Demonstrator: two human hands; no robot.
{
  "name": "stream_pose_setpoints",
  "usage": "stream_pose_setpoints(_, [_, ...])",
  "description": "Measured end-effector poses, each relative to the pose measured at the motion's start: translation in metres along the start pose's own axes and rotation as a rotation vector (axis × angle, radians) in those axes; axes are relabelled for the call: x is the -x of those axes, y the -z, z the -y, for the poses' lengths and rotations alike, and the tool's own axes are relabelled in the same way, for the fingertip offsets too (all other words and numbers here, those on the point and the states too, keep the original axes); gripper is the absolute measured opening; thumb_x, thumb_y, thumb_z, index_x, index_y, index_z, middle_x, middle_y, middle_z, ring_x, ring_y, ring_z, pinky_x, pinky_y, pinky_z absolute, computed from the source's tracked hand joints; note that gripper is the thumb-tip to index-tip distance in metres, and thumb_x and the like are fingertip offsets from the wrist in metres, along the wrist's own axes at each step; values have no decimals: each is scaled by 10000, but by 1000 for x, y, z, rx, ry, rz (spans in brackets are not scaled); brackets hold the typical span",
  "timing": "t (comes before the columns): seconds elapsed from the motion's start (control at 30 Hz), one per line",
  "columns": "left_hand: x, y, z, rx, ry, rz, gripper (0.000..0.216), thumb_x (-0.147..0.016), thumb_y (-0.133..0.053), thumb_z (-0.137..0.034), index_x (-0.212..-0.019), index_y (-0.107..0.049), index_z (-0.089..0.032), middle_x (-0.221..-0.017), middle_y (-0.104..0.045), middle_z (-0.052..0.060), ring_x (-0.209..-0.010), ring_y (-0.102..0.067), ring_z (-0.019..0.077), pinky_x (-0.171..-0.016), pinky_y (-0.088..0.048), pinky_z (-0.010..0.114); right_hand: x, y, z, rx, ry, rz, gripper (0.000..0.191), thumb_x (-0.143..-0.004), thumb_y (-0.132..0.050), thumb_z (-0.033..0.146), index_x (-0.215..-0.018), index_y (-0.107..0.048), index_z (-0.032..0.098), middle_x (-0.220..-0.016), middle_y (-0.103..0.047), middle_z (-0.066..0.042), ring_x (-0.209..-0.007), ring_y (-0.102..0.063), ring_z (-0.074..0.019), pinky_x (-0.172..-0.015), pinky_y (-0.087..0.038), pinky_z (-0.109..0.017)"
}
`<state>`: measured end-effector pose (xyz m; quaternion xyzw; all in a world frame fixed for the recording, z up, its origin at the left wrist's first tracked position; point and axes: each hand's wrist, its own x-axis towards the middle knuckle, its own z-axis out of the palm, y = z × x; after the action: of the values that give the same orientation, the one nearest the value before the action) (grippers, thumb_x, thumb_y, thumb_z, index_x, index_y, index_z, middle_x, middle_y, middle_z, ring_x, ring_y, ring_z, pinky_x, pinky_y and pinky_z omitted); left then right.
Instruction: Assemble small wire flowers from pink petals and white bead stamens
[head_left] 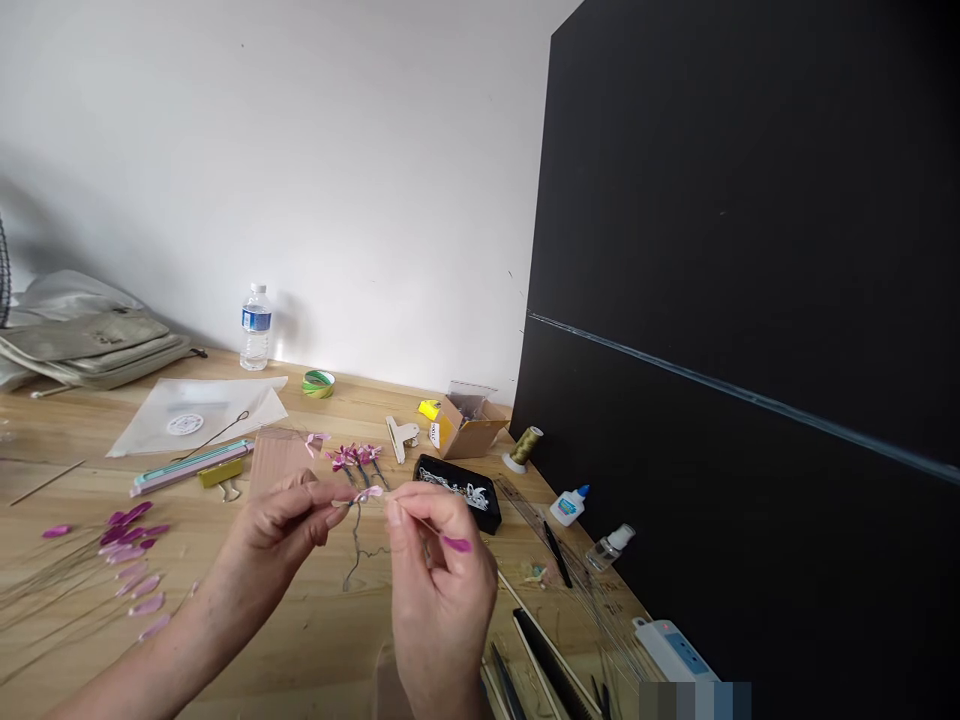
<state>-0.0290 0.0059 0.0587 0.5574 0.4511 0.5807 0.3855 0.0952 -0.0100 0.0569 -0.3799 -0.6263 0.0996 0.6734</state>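
Observation:
My left hand (296, 512) pinches a small pale pink flower piece (369, 494) between thumb and fingertips. A thin dark stem (355, 545), crooked and branching, hangs below it. Close by on the right, my right hand (442, 595) is closed, thumb against index finger, with a magenta petal (457, 545) sticking out across its fingers. Whatever lies between its fingertips is too fine to make out. Behind the hands, several finished pink-and-magenta flowers (360, 456) on dark stems rest beside a cardboard piece (281, 460). Loose petals on wires (131, 540) are spread over the table's left side.
At the back stand a water bottle (256, 330), green tape (318, 384) and a small cardboard box (466, 425). A black tray (480, 505), thread spool (525, 447), glue bottle (568, 506), spray bottle (611, 547) and power strip (675, 650) line the right, near a black panel (720, 250).

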Motion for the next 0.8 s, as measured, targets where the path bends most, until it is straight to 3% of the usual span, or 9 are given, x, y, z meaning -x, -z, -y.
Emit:
stream_pose_setpoints(0.1, [-1,2,2,14,64,11,119,-580,-614,-297,-582,-706,-220,-453,-425,-34,-481,-400,124,-481,-338,244,0,3,2,7,-23,-4,149,-786,-492,58,-735,-482,197,-718,-564,21,-667,-551,-102,-599,-458,-227])
stream_pose_setpoints(0.23, [-1,3,4,37,111,9,118,-584,-634,-306,-618,-716,-229,-475,-418,-37,-497,-400,123,-493,-342,241,-1,3,4,-8,52,32,183,-769,-497,21,-744,-481,202,-716,-560,32,-687,-556,-92,-614,-457,-208])
stream_pose_setpoints(0.57, [2,3,-4,-41,-35,-53,101,-558,-631,-245,-589,-726,-231,-476,-517,-8,-493,-453,140,-481,-351,246,-3,1,3,9,108,31,188,-767,-504,8,-752,-496,195,-723,-579,26,-701,-572,-87,-644,-465,-198])
stream_pose_setpoints(0.8, [0,2,-3,-55,-55,-55,100,-562,-620,-247,-575,-716,-225,-453,-504,-18,-471,-448,131,-468,-358,238,-1,0,4,-45,131,15,208,-762,-494,-9,-773,-506,199,-738,-581,17,-711,-575,-98,-637,-478,-215])
